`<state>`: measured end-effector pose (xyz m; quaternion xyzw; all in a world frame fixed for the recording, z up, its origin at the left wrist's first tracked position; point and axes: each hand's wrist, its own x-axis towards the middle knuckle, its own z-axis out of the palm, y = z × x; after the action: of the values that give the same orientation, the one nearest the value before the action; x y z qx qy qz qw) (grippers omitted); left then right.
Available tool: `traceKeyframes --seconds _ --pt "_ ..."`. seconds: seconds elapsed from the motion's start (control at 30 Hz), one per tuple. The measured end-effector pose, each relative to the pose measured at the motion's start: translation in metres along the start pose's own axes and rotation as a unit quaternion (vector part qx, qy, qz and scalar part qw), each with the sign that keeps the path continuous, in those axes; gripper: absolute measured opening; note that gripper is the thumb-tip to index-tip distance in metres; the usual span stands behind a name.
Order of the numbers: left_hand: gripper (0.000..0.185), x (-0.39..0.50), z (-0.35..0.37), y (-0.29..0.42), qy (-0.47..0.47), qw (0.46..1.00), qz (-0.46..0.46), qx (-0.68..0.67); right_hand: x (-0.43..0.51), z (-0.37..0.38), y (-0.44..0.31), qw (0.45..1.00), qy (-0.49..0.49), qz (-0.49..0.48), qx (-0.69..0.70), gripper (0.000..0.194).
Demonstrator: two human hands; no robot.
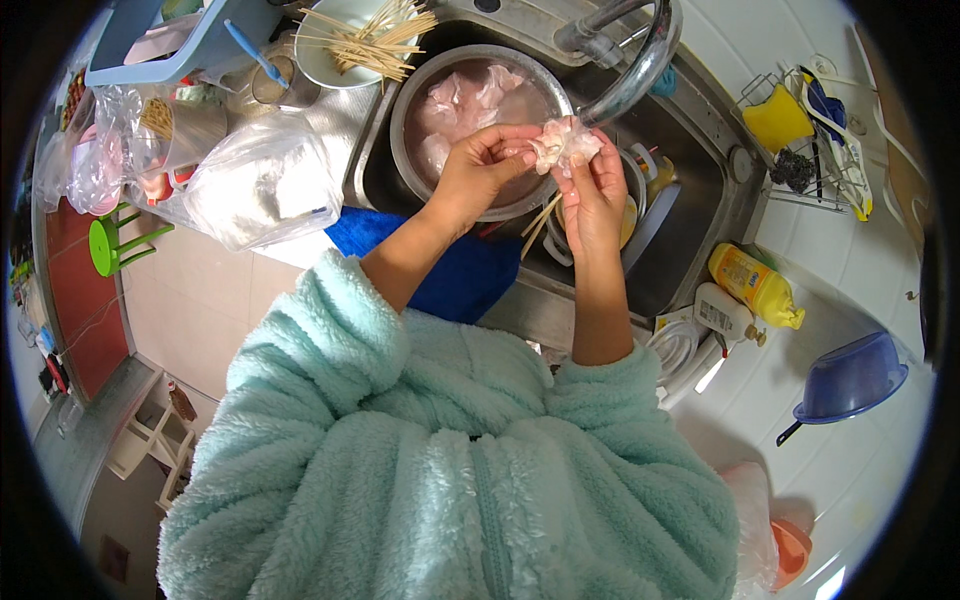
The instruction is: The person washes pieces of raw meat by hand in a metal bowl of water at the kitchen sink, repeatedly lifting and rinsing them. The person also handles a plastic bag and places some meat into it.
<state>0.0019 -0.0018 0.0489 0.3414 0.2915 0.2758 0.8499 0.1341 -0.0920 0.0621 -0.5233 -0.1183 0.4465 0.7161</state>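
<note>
Both my hands grip one ruffled, pale pink piece of raw meat or skin [564, 142] over the right rim of a metal basin [399, 142]. My left hand [487, 161] pinches its left edge between thumb and fingers. From below and the right, my right hand [592, 191] holds it with the thumb on top. Thin bamboo skewers [538, 227] slant down from beside my right palm; whether the hand holds them is unclear. Several similar pale pieces [480, 97] lie in the basin's cloudy pink water.
A curved metal faucet [637, 75] overhangs the sink [686, 240], where a pot [556, 246] is partly hidden by my right hand. A bowl [315, 56] of bamboo skewers stands left of the faucet. A blue cloth [457, 274] drapes the front edge. Plastic bags [262, 180] cover the left counter.
</note>
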Motion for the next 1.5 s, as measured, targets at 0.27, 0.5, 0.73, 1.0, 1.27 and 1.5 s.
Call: traceKeyframes --seconds 0.27,0.5,0.73,1.0,1.27,1.5 --pt "0.035 -0.004 0.003 -0.005 0.018 0.999 0.034 0.025 -0.002 0.005 0.002 0.998 0.026 -0.047 -0.024 0.038" --pt "0.028 0.008 0.006 -0.016 0.079 0.993 0.062 0.058 -0.001 0.004 0.007 0.993 0.035 -0.091 -0.072 0.037" --pt "0.013 0.016 0.013 -0.007 0.119 0.992 -0.031 0.001 0.003 0.004 0.004 0.994 0.049 -0.078 -0.054 0.039" --pt "0.010 0.016 0.010 -0.016 0.098 0.990 0.017 0.102 0.004 0.002 0.000 0.995 0.044 -0.077 -0.043 0.038" --pt "0.013 0.019 0.001 -0.015 0.047 0.996 0.023 0.079 0.002 0.002 0.001 0.999 0.042 -0.035 0.000 0.038" --pt "0.014 0.010 0.001 -0.010 0.054 0.992 0.027 0.106 0.003 0.001 0.000 0.998 0.008 -0.059 -0.017 0.039"
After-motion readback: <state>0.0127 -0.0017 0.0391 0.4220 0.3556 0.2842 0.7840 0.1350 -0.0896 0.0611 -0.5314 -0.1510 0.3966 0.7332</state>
